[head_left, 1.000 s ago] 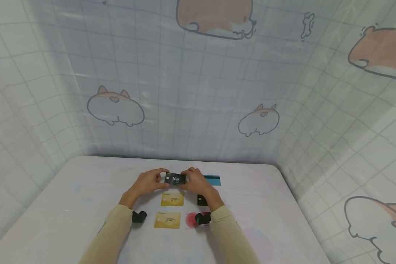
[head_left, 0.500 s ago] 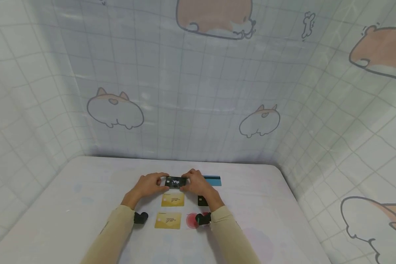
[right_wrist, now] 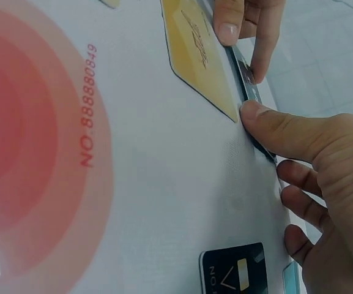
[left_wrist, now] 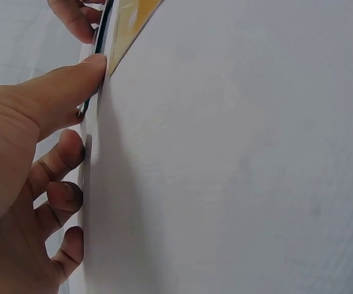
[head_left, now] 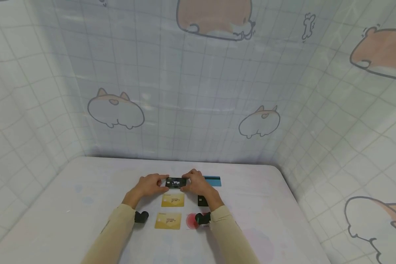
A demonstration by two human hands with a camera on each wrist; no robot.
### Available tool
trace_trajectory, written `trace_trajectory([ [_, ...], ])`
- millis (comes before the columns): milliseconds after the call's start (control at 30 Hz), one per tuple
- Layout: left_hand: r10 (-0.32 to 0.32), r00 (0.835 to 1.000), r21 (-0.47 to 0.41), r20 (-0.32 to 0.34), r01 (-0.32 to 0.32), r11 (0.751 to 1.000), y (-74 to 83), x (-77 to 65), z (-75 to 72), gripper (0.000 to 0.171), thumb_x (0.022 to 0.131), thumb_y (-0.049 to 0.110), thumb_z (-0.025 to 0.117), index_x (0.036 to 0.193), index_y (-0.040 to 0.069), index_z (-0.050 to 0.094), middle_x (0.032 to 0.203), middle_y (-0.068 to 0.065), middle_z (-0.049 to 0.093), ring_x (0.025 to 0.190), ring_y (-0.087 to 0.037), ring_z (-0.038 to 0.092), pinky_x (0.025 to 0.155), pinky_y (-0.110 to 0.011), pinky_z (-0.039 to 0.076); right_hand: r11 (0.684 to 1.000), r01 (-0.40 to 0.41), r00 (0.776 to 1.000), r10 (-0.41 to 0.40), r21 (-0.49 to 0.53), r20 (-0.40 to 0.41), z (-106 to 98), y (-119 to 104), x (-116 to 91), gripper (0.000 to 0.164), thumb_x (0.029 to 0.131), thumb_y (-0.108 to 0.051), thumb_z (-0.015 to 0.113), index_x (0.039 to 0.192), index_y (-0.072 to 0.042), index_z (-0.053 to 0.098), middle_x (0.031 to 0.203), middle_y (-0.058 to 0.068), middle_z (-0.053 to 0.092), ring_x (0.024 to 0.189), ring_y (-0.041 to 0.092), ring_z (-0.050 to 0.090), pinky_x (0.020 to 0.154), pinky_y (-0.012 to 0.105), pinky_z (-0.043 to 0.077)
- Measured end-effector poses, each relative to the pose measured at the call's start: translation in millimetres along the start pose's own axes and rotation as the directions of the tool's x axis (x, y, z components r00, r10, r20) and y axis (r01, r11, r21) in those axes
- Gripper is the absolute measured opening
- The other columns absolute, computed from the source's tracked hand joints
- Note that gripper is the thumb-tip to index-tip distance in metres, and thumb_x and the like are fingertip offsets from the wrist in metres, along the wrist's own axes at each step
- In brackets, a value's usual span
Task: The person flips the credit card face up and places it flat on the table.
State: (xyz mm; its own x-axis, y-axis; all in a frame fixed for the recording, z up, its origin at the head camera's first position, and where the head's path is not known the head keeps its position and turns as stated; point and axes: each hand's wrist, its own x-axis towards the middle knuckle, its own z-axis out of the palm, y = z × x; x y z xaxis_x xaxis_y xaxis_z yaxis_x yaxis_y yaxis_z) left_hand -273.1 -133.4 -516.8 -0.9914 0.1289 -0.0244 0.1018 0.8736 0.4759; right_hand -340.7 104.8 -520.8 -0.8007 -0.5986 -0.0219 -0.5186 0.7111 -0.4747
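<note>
A black card [head_left: 176,182] printed "Vip" lies level at the table's back, low over or on the surface; I cannot tell which. My left hand [head_left: 149,184] pinches its left end between thumb and index finger. At its right end, my right hand [head_left: 196,183] does the same. Just in front is a yellow card [head_left: 173,200], and nearer still a second yellow card [head_left: 168,220]. In the right wrist view the thumb [right_wrist: 268,119] presses the black card's near edge, and the other fingers curl loosely beside it.
Right of the black card lies a blue card [head_left: 213,181] with a dark stripe. Another black card [head_left: 202,200] is partly hidden by my right wrist. A card with red circles [head_left: 192,221] sits nearer, under a black wrist camera [head_left: 202,219]. The white table [head_left: 277,220] meets a patterned curtain behind.
Both hands have brought the "Vip" card slightly toward me and down, close above the upper yellow card. The other cards have stayed where they were.
</note>
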Motion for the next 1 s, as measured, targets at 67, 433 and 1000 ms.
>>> trace_trajectory([
  [67,-0.002,1.0,-0.001,0.007,0.002,1.0,0.7,-1.4,-0.1,0.063,0.087,0.04,0.078,0.143,0.017,0.058,0.074,0.002,0.052,0.068,-0.016,0.045,0.074,-0.047,0.032,1.0,-0.001,1.0,0.001,-0.003,-0.003,0,0,-1,0.057,0.085,-0.043,0.08,0.136,-0.022,0.064,0.134,0.003,0.052,0.117,0.021,0.047,0.099,0.041,0.046],
  [433,-0.029,1.0,0.0,0.013,0.029,1.0,1.5,-4.7,4.0,0.066,0.086,0.042,0.079,0.144,0.02,0.057,0.075,0.002,0.05,0.071,-0.016,0.046,0.079,-0.051,0.032,1.0,-0.006,1.0,0.006,-0.005,-0.002,1,-1,-5,0.057,0.085,-0.042,0.08,0.137,-0.023,0.064,0.136,0.002,0.052,0.119,0.02,0.047,0.101,0.041,0.045],
  [1000,-0.022,1.0,0.017,0.016,0.021,1.0,8.0,-14.9,2.1,0.064,0.087,0.04,0.078,0.144,0.018,0.057,0.074,0.002,0.051,0.07,-0.016,0.046,0.079,-0.052,0.033,1.0,-0.001,1.0,0.002,0.013,-0.003,2,-4,-15,0.058,0.086,-0.043,0.079,0.138,-0.023,0.063,0.135,0.002,0.052,0.119,0.021,0.047,0.101,0.042,0.045],
])
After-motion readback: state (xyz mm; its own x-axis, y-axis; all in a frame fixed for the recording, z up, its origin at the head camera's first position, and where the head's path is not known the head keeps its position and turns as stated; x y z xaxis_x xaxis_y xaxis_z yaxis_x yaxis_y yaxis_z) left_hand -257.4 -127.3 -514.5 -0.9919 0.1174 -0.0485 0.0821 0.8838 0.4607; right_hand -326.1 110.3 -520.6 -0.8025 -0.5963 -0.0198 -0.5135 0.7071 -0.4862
